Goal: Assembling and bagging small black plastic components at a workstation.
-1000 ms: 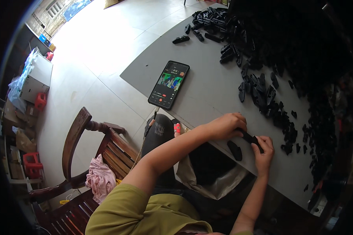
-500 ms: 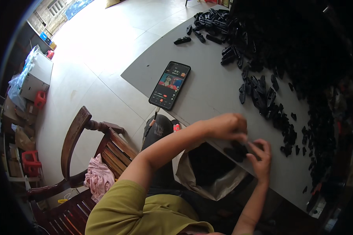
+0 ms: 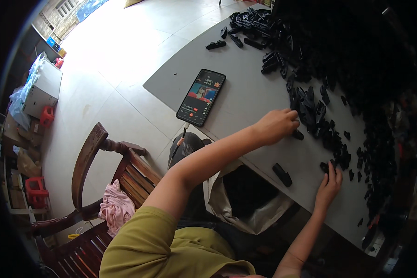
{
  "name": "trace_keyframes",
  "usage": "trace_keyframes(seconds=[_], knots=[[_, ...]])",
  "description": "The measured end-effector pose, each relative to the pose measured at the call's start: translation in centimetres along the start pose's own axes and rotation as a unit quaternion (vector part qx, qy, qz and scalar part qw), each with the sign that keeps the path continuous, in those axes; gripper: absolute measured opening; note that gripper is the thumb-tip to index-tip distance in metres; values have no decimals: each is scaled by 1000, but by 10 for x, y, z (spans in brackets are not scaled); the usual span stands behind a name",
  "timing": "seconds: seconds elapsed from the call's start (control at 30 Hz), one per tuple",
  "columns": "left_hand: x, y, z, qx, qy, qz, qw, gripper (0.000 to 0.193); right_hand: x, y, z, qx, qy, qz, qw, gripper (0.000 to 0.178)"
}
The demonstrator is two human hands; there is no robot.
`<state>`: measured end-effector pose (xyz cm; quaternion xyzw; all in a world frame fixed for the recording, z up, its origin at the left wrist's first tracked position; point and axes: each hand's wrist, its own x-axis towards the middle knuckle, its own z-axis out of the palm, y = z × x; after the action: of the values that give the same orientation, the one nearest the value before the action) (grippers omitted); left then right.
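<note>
My left hand (image 3: 278, 126) is over the grey table, its fingers curled on a long black plastic part (image 3: 298, 134) at the near side of a cluster of similar long parts (image 3: 306, 104). Further right, my right hand (image 3: 330, 183) has its fingertips at a small black plastic part (image 3: 325, 167), beside a heap of small pieces (image 3: 342, 156). Its grip is partly hidden. Between the hands and the table's near edge lies a single long black part (image 3: 282, 175), touched by neither hand.
An open pale sack (image 3: 222, 211) with dark contents hangs below the table edge (image 3: 306, 206). A phone (image 3: 201, 97) with a cable lies at left. Large black heaps (image 3: 259, 25) cover the far and right sides. A wooden chair (image 3: 90, 162) holds a pink cloth (image 3: 116, 208).
My hands were together above the table edge by the sack. They have moved apart, left forward and right outward, to the black parts. One long part now lies where they were.
</note>
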<state>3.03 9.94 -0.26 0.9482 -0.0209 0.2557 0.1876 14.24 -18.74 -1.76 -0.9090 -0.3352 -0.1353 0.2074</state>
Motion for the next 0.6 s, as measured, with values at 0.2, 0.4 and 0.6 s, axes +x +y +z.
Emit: trace_keyframes(seconds=[0.2, 0.4, 0.6], knots=[[-5, 34, -10, -399, -6, -180, 899, 29, 8, -33, -13, 42, -44, -26, 998, 35], [-25, 24, 3, -404, -28, -139, 903, 26, 3, -33, -13, 69, -5, -13, 998, 30], [-34, 26, 9, -307, 15, -47, 951, 24, 3, -31, -9, 13, 92, -75, 993, 26]])
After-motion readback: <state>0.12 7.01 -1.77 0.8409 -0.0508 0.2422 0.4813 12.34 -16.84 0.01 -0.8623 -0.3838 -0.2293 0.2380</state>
